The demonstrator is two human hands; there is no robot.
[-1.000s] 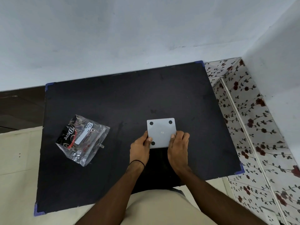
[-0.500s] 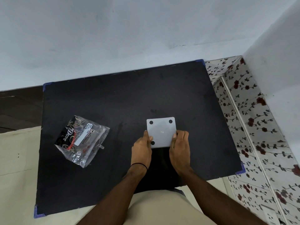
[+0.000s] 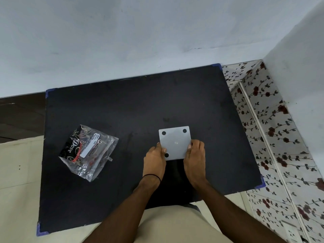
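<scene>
So the left hand is pinching the near-left corner of the white square plate, thumb sitting on top right next to one of its black dots. The right hand is gripping the near-right edge, fingers curled round it. The plate's sitting over the middle-right of the black table; can't tell if it's touching. A crinkly clear plastic bag is lying off to the left, well apart.

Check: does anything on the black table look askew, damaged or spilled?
Nothing stands out. The left hand and right hand hold the white square plate by its near corners; the clear packet lies crumpled and skewed on the black table, nothing spilled.
</scene>
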